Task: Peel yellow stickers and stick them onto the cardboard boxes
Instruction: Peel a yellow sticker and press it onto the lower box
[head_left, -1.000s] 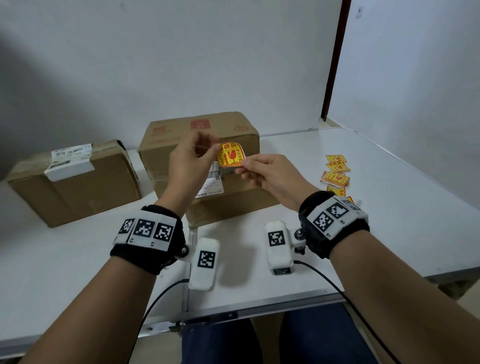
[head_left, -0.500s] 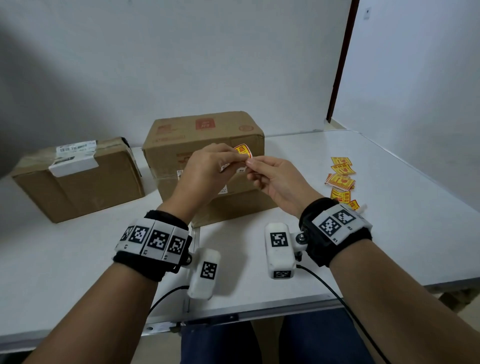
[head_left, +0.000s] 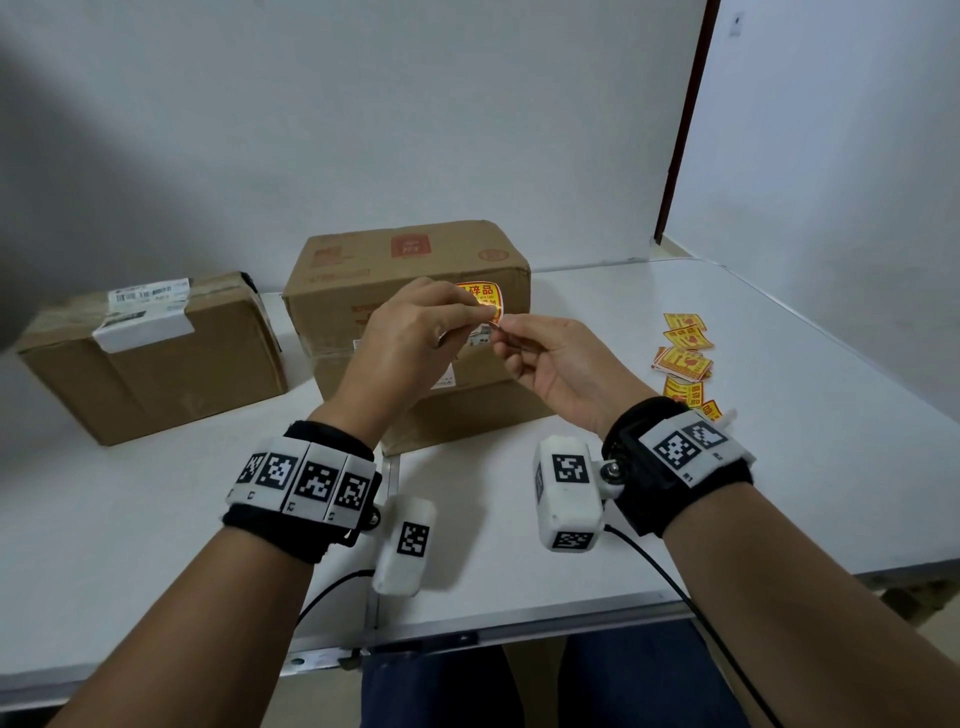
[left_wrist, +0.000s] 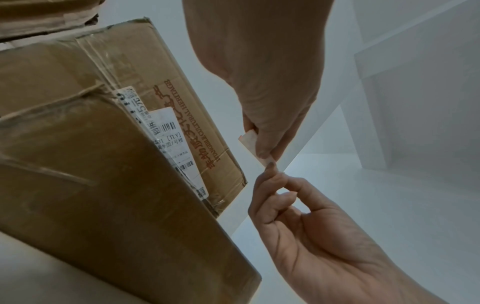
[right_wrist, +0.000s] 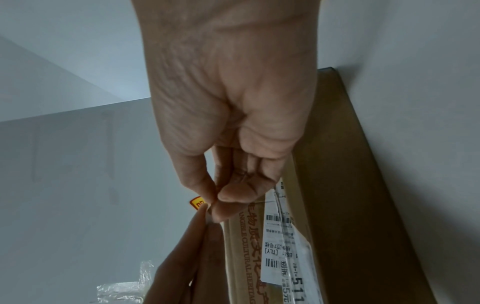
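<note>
the white desk (head_left: 779, 441) carries two cardboard boxes (head_left: 405, 291), the nearer one partly hidden behind both hands. left hand (head_left: 410, 338) and right hand (head_left: 561, 364) pinch one yellow sticker (head_left: 480, 299), its lower half covered by fingers. spare stickers (head_left: 683, 358) lie right, print unreadable.

both hands (head_left: 410, 338) (head_left: 561, 364) raised, fingertips pinched together

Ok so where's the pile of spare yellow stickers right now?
In the head view the spare yellow stickers lie loose on the white table, to the person's right, beyond the right hand and right of the big cardboard box.
</note>
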